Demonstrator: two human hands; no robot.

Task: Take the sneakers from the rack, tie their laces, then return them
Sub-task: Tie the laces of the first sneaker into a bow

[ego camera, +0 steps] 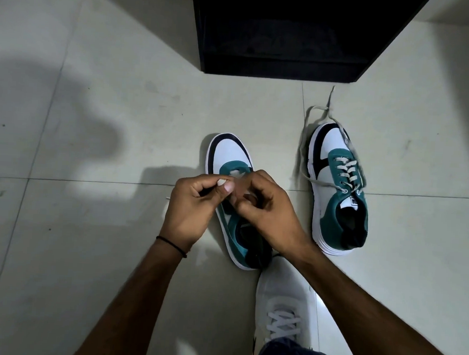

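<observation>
Two teal, white and black sneakers stand on the tiled floor, toes pointing away from me. Over the middle of the left sneaker (229,155) both my hands meet. My left hand (191,207) pinches a white lace between thumb and forefinger. My right hand (264,204) is closed on the lace beside it, covering the sneaker's eyelets. A lace tip (167,198) pokes out left of my left hand. The right sneaker (339,189) stands apart with its grey laces (318,111) loose, trailing onto the floor toward the rack.
The dark, open shoe rack (286,37) stands on the floor straight ahead, just beyond the sneakers. My own foot in a white laced shoe (283,309) rests right behind the left sneaker's heel. Pale floor tiles (94,114) stretch to the left.
</observation>
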